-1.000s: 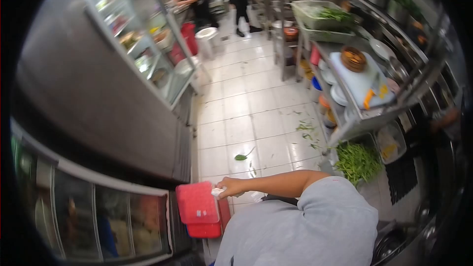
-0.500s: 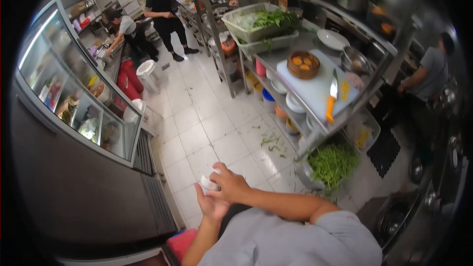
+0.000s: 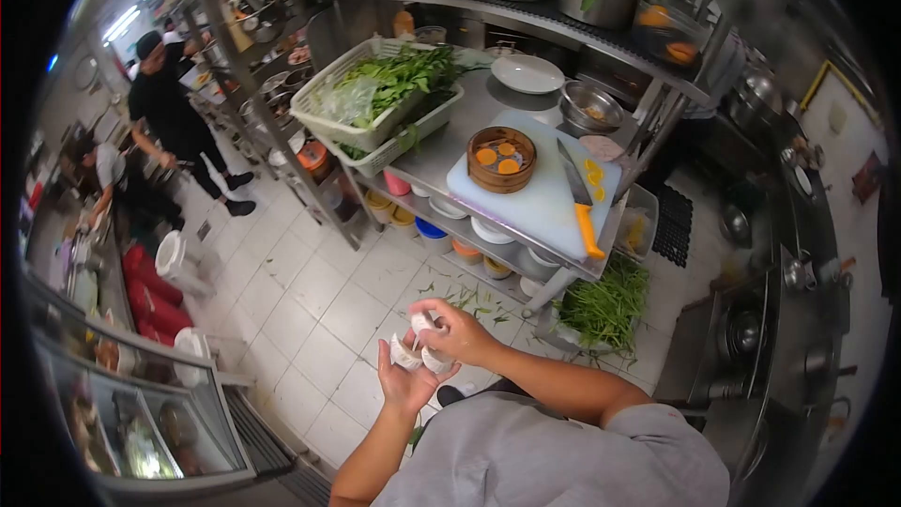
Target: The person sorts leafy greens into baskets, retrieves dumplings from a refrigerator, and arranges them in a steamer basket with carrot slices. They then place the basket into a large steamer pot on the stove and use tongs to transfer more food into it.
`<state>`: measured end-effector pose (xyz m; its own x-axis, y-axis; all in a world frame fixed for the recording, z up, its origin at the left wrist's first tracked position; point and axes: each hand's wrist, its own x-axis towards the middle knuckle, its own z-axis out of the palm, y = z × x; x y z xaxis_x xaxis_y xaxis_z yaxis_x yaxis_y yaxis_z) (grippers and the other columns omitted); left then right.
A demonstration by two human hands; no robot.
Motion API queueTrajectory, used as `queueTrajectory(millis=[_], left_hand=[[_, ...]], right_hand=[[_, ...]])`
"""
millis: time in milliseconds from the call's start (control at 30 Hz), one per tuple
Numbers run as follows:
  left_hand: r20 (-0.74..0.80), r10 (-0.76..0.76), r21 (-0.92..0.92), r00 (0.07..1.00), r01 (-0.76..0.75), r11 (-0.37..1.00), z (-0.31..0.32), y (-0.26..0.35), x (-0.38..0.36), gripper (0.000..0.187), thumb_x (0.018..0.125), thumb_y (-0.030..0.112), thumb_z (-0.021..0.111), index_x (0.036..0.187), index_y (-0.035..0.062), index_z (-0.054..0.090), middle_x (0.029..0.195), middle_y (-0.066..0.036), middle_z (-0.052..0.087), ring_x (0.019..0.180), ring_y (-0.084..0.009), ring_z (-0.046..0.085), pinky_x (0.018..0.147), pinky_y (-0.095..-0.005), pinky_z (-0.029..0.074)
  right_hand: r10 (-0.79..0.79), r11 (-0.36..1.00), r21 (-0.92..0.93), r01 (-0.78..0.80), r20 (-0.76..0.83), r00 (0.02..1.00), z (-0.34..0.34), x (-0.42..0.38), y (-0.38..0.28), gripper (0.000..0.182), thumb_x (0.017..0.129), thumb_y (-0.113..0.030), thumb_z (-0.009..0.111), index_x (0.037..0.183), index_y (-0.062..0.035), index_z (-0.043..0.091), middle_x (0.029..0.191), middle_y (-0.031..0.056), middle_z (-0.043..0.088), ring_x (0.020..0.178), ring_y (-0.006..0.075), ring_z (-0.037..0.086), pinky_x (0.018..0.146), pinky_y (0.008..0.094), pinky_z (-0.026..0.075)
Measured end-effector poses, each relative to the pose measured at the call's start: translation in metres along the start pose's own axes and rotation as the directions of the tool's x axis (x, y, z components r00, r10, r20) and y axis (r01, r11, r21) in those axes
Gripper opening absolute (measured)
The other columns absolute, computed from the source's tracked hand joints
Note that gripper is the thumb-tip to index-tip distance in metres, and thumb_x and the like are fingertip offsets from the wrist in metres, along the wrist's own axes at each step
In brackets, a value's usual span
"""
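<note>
My left hand (image 3: 405,389) is palm up below the table's front side, with white, crescent-shaped dumplings (image 3: 405,353) resting on the palm and fingers. My right hand (image 3: 464,335) is over it and pinches one such dumpling (image 3: 422,322) between thumb and fingers. Another white piece (image 3: 435,361) shows just under the right hand, partly covered. Ahead, on a pale cutting board (image 3: 544,221), stands a round bamboo steamer (image 3: 501,160) with several orange slices inside. A knife with an orange handle (image 3: 588,230) lies to its right, beside yellow-orange trimmings (image 3: 594,176).
White baskets of leafy greens (image 3: 375,99) stand at the steel table's left end. A white plate (image 3: 527,74) and metal bowls (image 3: 591,106) are behind the board. Cut green stems fill a container (image 3: 601,305) on the floor. A glass-door fridge (image 3: 141,413) and two people (image 3: 178,117) are left.
My view has turned right, bringing the table and steamer nearer the middle. My hands have parted slightly; the right now lifts one dumpling above the left palm, and more white pieces show.
</note>
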<state>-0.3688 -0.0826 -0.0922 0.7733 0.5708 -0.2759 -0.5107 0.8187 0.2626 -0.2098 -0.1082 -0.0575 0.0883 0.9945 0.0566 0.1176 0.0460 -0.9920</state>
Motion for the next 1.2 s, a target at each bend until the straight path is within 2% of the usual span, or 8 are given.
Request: queueTrajectory(millis=[100,167,333,500,733,833,1000,1200], left_hand=[[0.029,-0.112,-0.057,0.993,0.113,0.992,0.002,0.017,0.038,0.06,0.088,0.067,0.033,0.114,0.0185,0.056,0.127,-0.011,0.05,0.116,-0.0309,0.049,0.089,-0.0588,0.043],[0.015,-0.192,-0.012,0.981,0.192,0.981,0.006,0.023,0.061,0.059,0.088,0.066,0.034,0.113,0.0172,0.057,0.123,-0.01,0.052,0.112,-0.0292,0.05,0.089,-0.0577,0.043],[-0.007,-0.225,0.036,0.974,0.225,0.974,0.016,0.029,0.12,0.051,0.089,0.059,0.041,0.112,0.0158,0.055,0.123,-0.01,0.051,0.113,-0.029,0.05,0.088,-0.0565,0.044],[-0.017,-0.045,0.216,0.999,0.047,0.975,0.032,0.044,0.173,0.04,0.094,0.048,0.042,0.118,0.0161,0.047,0.124,-0.01,0.051,0.108,-0.0284,0.053,0.081,-0.0521,0.049],[-0.014,-0.035,0.127,0.999,0.037,0.991,0.056,0.06,0.232,0.053,0.095,0.056,0.031,0.13,0.0181,0.042,0.119,-0.009,0.053,0.101,-0.0234,0.056,0.074,-0.0493,0.052],[0.055,-0.077,0.041,0.996,0.074,0.996,0.066,0.059,0.254,0.055,0.095,0.056,0.031,0.131,0.0165,0.042,0.119,-0.011,0.053,0.104,-0.0253,0.055,0.079,-0.0554,0.051],[0.079,-0.181,0.007,0.98,0.181,0.984,0.085,0.057,0.286,0.054,0.094,0.051,0.037,0.128,0.01,0.045,0.117,-0.013,0.053,0.111,-0.0285,0.051,0.089,-0.0641,0.044],[0.016,-0.183,0.051,0.983,0.182,0.982,0.1,0.07,0.311,0.047,0.092,0.045,0.042,0.121,0.0091,0.049,0.116,-0.012,0.053,0.114,-0.0285,0.05,0.089,-0.0616,0.044]], right_hand=[[0.132,0.904,0.409,-0.126,0.016,0.991,-0.033,0.014,-0.004,0.053,0.085,-0.008,0.056,0.135,-0.0074,0.038,0.113,0.0037,0.051,0.093,0.014,0.058,0.076,0.0299,0.049],[0.082,0.783,0.618,0.068,-0.211,0.974,-0.053,0.022,0.004,0.055,0.084,-0.007,0.055,0.136,-0.0066,0.036,0.121,0.0082,0.051,0.094,0.0167,0.059,0.08,0.0299,0.048],[0.155,0.544,0.827,0.138,-0.262,0.953,-0.133,0.048,0.022,0.057,0.083,-0.015,0.056,0.136,-0.0045,0.037,0.132,0.014,0.048,0.097,0.016,0.056,0.083,0.0278,0.045],[0.188,0.589,0.804,0.074,-0.226,0.956,-0.198,0.085,0.035,0.047,0.087,-0.019,0.053,0.132,-0.0049,0.043,0.128,0.0129,0.051,0.082,0.011,0.051,0.076,0.0248,0.041],[0.182,0.852,0.519,0.07,-0.418,0.89,-0.32,0.155,0.06,0.038,0.093,-0.023,0.052,0.122,0.0001,0.049,0.116,0.0121,0.059,0.097,0.0157,0.056,0.079,0.0266,0.042],[0.113,0.993,0.087,-0.08,-0.493,0.863,-0.345,0.188,0.058,0.035,0.087,-0.019,0.061,0.116,-0.0017,0.052,0.111,0.0108,0.061,0.1,0.016,0.057,0.083,0.0296,0.043],[-0.183,0.686,-0.698,-0.205,-0.439,0.88,-0.339,0.223,0.057,0.033,0.072,-0.017,0.07,0.1,-0.0078,0.055,0.096,0.0105,0.063,0.098,0.0322,0.055,0.084,0.0409,0.046],[-0.297,0.438,-0.886,-0.154,-0.304,0.905,-0.321,0.238,0.073,0.033,0.068,-0.018,0.073,0.096,-0.0083,0.057,0.096,0.0069,0.063,0.097,0.0273,0.054,0.082,0.0416,0.044]])
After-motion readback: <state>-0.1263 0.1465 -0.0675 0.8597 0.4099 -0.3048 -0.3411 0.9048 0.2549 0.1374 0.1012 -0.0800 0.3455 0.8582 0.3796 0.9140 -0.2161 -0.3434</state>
